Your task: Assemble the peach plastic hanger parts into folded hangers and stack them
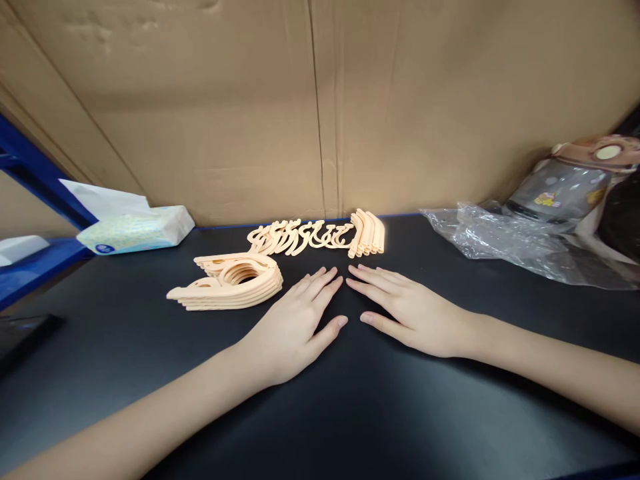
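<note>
The stack (235, 293) of peach frames is lying on the black table (325, 420), its pieces nesting one on another, a rounded gap showing at its right end. The left hand (295, 320) is resting palm down just right of the stack, its wrist coming from nearer the person; whether its edge is touching the stack I cannot tell. Its grip is standing wide, with the fingers lying straight and the thumb spreading away from them. The right hand (415, 313) is lying farther right of the stack, also palm down, and its grip is standing wide in the same way, the thumb pointing back toward the stack. The two hands are facing each other, their fingertips near but apart.

Behind the stack and to its right, peach hooks (293, 240) are lying in a loose row. Right of the stack, past that row, the tubes (369, 233) are lying side by side in a bundle. Behind and left of the stack, a tissue pack (145, 231) is sitting with one sheet sticking up. Far right of the stack, a clear bag (495, 240) is lying crumpled, and a bottle (560, 187) is showing behind it. Cardboard (410, 100) is standing upright behind the stack.
</note>
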